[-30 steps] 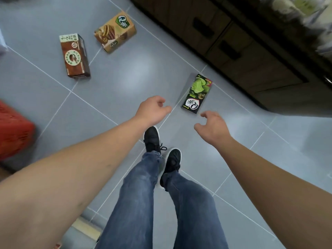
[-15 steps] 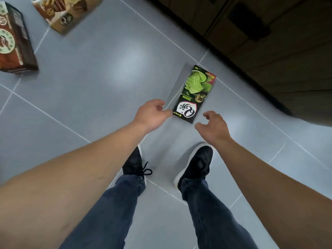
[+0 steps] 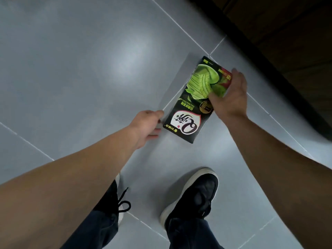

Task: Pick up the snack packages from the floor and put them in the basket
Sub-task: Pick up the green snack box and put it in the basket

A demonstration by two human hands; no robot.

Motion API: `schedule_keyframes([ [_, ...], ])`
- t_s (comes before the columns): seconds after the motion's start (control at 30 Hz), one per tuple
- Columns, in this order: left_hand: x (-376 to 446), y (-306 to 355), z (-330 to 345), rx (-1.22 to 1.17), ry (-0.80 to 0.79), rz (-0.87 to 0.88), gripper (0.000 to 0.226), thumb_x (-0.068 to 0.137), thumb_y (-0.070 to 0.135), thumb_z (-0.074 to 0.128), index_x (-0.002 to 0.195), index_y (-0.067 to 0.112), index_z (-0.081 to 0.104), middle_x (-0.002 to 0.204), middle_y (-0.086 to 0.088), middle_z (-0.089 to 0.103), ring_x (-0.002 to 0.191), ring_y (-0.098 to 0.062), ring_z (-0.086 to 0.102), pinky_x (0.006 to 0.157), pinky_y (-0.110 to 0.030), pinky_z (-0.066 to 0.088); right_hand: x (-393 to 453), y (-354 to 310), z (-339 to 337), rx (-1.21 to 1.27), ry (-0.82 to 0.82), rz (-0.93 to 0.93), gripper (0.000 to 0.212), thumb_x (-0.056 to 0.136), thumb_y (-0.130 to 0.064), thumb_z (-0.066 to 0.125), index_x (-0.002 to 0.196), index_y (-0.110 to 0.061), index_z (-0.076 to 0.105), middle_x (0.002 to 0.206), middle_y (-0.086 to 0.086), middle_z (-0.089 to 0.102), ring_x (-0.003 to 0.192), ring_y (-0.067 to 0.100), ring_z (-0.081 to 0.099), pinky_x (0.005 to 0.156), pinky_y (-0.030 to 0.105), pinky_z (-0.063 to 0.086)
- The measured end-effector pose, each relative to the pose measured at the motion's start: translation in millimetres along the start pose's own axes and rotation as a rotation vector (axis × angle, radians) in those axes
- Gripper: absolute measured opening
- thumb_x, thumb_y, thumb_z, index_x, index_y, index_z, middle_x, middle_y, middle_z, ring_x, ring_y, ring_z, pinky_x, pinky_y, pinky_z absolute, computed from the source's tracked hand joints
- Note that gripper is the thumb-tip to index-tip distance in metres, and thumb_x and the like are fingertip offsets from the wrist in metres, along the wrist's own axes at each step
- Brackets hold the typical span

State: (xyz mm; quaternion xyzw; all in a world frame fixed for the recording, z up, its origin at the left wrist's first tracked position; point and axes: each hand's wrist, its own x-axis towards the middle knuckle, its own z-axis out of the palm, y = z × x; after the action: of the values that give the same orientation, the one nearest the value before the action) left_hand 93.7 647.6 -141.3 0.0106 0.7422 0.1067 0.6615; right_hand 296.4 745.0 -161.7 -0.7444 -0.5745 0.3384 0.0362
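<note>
A green and black snack box (image 3: 192,105) lies flat on the grey tiled floor, its white logo end nearest me. My right hand (image 3: 229,94) grips the box's right edge, thumb on the top face and fingers wrapped round the far side. Just left of the box's near corner my left hand (image 3: 146,123) hovers low, fingers loosely curled, holding nothing. Whether its fingertips touch the box I cannot tell. The basket and the other snack boxes are out of view.
A dark wooden cabinet (image 3: 287,42) runs along the top right, close behind the box. My two black shoes (image 3: 192,196) stand on the tiles right below the hands. Bare floor (image 3: 71,78) stretches to the left.
I have bent lower, so the box looks larger. My right hand moved forward and took hold of the box's right edge. My left hand dropped down beside its near corner.
</note>
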Motion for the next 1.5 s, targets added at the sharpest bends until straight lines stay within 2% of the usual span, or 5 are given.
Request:
schedule_keyframes([
  [0.37,-4,26,-18,-0.347,0.157,0.118,0.013,0.090,0.014,0.064,0.102,0.013,0.058,0.090,-0.006,0.060,0.084,-0.026,0.066,0.083,-0.039,0.060,-13,-1,4,-0.090,-0.072,0.213,0.063,0.076,-0.038,0.072,0.126,-0.009,0.048,0.126,0.013,0.050,0.114,0.032,0.051,0.078,0.031,0.040],
  [0.53,2,20,-47,-0.318,0.267,0.164,0.031,0.085,0.021,0.068,0.114,0.014,0.059,0.093,-0.003,0.066,0.083,-0.020,0.063,0.080,-0.030,0.052,-41,8,18,0.063,-0.248,0.364,0.072,0.078,-0.051,0.070,0.133,-0.011,0.046,0.129,0.007,0.056,0.116,0.027,0.056,0.084,0.031,0.044],
  [0.83,-21,-22,-43,-0.118,-0.049,0.080,0.043,0.094,0.006,0.059,0.131,0.024,0.049,0.105,0.007,0.069,0.085,-0.008,0.067,0.065,-0.020,0.053,-64,-2,6,0.233,-0.281,0.460,0.056,0.071,-0.044,0.074,0.120,-0.019,0.061,0.110,0.000,0.067,0.102,0.022,0.064,0.089,0.040,0.055],
  [1.2,-213,15,-141,-0.041,0.049,0.292,0.051,0.090,0.018,0.067,0.133,0.036,0.045,0.097,0.001,0.062,0.086,-0.012,0.065,0.095,-0.041,0.053,-178,-127,-108,0.581,-0.311,0.523,0.056,0.080,-0.030,0.079,0.127,-0.018,0.050,0.114,0.001,0.067,0.085,0.011,0.066,0.061,0.019,0.043],
  [1.5,-419,28,-250,-0.102,0.130,0.440,0.043,0.090,0.021,0.069,0.124,0.038,0.050,0.101,0.002,0.062,0.091,-0.013,0.065,0.088,-0.039,0.056,-298,-282,-215,0.640,-0.309,0.352,0.038,0.081,-0.033,0.077,0.111,-0.023,0.056,0.103,-0.004,0.067,0.085,0.010,0.065,0.079,0.027,0.049],
])
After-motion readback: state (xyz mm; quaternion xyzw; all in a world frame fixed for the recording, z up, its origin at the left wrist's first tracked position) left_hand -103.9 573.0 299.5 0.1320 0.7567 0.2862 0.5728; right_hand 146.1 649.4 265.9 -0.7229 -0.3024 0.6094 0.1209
